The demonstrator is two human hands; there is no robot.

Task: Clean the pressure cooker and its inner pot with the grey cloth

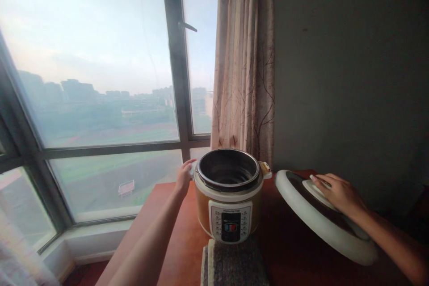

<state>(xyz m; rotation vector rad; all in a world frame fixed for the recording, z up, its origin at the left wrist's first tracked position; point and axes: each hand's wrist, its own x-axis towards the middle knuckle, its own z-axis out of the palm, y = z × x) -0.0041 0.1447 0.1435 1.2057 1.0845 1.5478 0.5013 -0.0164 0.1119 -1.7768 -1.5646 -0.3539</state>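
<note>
An electric pressure cooker [201, 208] with a gold body and a front button panel stands upright on the table, its top uncovered. Inside it the dark inner pot [231, 167] shows no contents that I can make out. My left hand [184, 176] is closed around the cooker's white left side handle, with some fingers hidden behind it. To the right of the cooker, my right hand [338, 192] grips the top handle of the large round lid [318, 221]. The lid is tilted and apart from the cooker; whether its lower edge touches the table I cannot tell.
The cooker stands on a reddish-brown wooden table [181, 228]. A folded grey cloth [234, 261] lies at the cooker's front. Behind are a large window [110, 98], a patterned curtain [239, 62] and a dark wall [335, 76].
</note>
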